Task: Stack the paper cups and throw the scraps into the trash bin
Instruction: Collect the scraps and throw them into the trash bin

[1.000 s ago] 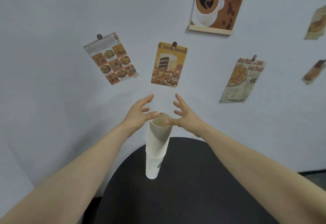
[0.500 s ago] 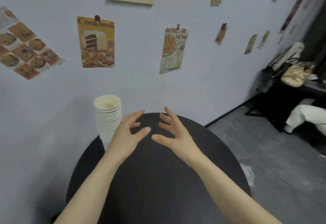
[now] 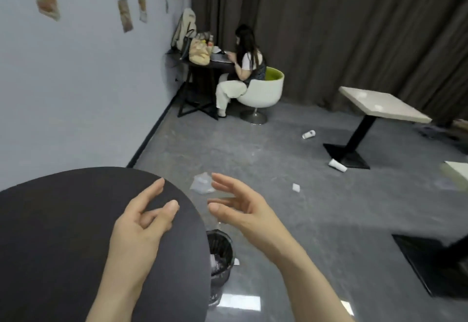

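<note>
Scanning the head view, we see both hands empty and held above the floor and counter edge: left hand (image 3: 144,223) hovers over the round dark counter (image 3: 63,233), fingers loosely spread, gripping nothing; right hand (image 3: 243,210) hangs just past the counter edge, fingers relaxed and apart, also gripping nothing.

Task things: no cup stack in frame, so we cannot tell its state from here. Two loose paper cups lie on their sides on the grey floor, well apart from us: one cup (image 3: 308,134) out in the open floor, another cup (image 3: 337,165) touching or just beside the black base of the white square table (image 3: 385,105). Scraps on the floor: a crumpled clear plastic wrapper (image 3: 202,182) just beyond the fingertips, a small white paper scrap (image 3: 296,187) further right. The black mesh trash bin (image 3: 219,256) stands beside the counter, below the hands, with some white bits inside.

Background: a seated person (image 3: 243,68) at a far desk with bags.

Progress, our judgement: partly done. Left: collect both floor cups, bin the wrapper and paper scrap.
</note>
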`<state>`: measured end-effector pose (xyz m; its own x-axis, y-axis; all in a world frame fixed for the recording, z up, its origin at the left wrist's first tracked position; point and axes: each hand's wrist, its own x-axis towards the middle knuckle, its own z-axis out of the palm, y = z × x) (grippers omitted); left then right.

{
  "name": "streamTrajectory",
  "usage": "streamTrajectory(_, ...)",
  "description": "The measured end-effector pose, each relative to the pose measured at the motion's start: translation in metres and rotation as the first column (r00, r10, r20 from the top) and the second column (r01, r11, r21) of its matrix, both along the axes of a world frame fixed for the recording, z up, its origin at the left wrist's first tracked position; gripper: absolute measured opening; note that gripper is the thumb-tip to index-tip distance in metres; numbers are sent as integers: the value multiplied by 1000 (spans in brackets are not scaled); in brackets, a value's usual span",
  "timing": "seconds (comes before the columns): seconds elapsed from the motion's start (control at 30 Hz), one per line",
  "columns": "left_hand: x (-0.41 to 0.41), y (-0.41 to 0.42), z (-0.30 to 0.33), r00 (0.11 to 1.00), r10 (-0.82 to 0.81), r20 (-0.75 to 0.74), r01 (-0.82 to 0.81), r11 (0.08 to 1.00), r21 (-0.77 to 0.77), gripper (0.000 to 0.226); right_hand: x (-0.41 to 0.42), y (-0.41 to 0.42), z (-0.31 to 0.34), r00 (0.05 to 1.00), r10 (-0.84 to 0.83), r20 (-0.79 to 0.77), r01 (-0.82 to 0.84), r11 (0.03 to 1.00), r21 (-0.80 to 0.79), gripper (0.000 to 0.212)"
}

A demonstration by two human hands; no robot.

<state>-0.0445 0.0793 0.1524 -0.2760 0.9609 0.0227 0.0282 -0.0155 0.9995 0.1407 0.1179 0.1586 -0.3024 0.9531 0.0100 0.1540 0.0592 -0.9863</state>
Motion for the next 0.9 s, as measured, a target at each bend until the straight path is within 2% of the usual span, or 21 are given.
streamTrajectory(0.13, 79, 32, 2, 986, -165, -29, 165, 986, 8, 37, 76, -2, 3, 977, -212, -23, 211, 977, -14, 50)
streamTrajectory(0.37, 227, 89, 5, 911, -408, -65, 409, 912, 14, 37, 218, 10, 10, 873, -489, -4, 488, 872, 21, 51)
streamTrajectory(0.63, 395, 155, -7, 787, -613, -70, 616, 788, 19, 40, 376, 24, 2, 729, -684, 37, 682, 729, 51, 51)
streamTrajectory(0.9, 532, 232, -21, 664, -746, -53, 747, 664, 13, 43, 488, 69, -19, 587, -808, 50, 808, 589, 8, 52)
